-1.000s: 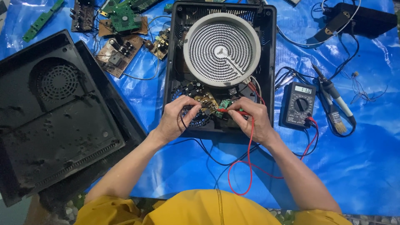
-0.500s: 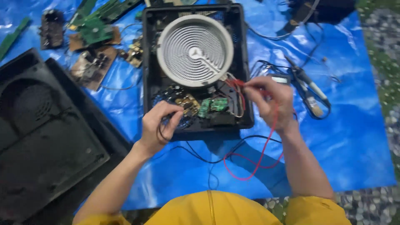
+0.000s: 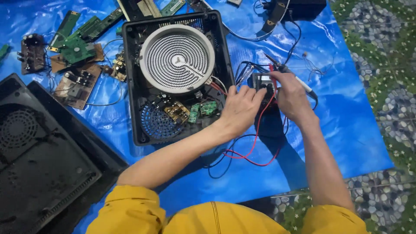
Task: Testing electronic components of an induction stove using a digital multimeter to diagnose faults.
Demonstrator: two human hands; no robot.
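Multimeter (image 3: 265, 83) under both hands: left hand (image 3: 239, 109), right hand (image 3: 291, 93)

Makeshift floor repair spot; blue tarp (image 3: 346, 130), scattered circuit boards (image 3: 76, 47), opened cooker (image 3: 173, 78)

left hand (image 3: 240, 108) — off cooker's boards, now at multimeter (image 3: 264, 84) | right hand (image 3: 291, 96) — joined it there

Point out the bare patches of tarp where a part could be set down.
Bare tarp lies right of the right hand, up to the pebble floor. A smaller patch lies between the open cooker housing and the black cover. Crowded: circuit boards top left, and wires around the meter under the left hand.
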